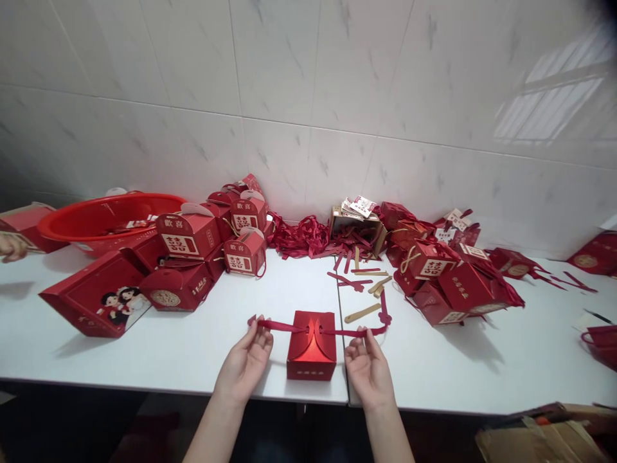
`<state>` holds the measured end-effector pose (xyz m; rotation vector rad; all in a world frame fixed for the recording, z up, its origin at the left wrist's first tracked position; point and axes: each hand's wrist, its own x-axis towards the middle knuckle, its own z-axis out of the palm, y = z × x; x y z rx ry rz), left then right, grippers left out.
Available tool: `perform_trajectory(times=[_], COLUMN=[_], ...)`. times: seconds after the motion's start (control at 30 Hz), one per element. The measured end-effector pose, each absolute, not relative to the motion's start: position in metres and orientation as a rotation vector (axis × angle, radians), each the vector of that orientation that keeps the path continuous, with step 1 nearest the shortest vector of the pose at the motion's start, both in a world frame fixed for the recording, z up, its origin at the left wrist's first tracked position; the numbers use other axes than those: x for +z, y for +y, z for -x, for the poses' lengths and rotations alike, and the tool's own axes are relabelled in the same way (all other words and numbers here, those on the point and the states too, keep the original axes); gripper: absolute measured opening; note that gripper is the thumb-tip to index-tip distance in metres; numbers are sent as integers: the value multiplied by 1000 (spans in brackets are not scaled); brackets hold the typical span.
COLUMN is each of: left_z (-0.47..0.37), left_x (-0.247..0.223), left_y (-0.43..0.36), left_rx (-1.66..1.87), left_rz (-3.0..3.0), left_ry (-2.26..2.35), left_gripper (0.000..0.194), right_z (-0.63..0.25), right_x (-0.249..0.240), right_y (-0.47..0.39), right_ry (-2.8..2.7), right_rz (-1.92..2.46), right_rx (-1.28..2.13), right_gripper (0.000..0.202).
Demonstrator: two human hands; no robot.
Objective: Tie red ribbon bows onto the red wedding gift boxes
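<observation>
A small red gift box stands near the table's front edge, its curved top flaps folded together. A dark red ribbon runs through holes in the flaps and stretches out to both sides. My left hand pinches the ribbon's left end between thumb and fingers. On the other side, my right hand pinches the right length, whose end lies on the table beyond my fingers. Neither hand touches the box itself. Past my right hand lie loose gold strips and dark red strips.
Red boxes are stacked at left beside a red basin. A ribbon heap and an open carton lie by the wall. More boxes pile at right. Another person's hand shows at far left. A cardboard box sits below the table.
</observation>
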<state>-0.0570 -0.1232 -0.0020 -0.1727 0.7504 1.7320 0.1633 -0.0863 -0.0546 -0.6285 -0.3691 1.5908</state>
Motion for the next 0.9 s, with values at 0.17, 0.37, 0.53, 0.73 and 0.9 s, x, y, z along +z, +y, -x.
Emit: perform_trajectory(times=[0.17,0.37,0.53,0.73,0.9], left_z=[66,70,57,45,40], left_x=[20,53,77,91,101], left_y=[-118,-114,-106,-99,-96], left_rx=[1761,1903,1961,1800,1729], left_rz=[49,-275,-741,-1132,-1169], left_ry=[756,748,736,881,923], left_gripper=[30,18,9,11,17], right_z=[-164,-169,-169,-158,-143], right_x=[-28,2,36,79,101], right_y=[-88,-80,-69,-71,-72], right_ry=[-297,-446,-818,-1183,-1269], right_rz=[719,754,767,796,650], right_rx=[1454,1107,950,808,860], right_gripper=[6,23,24,19,12])
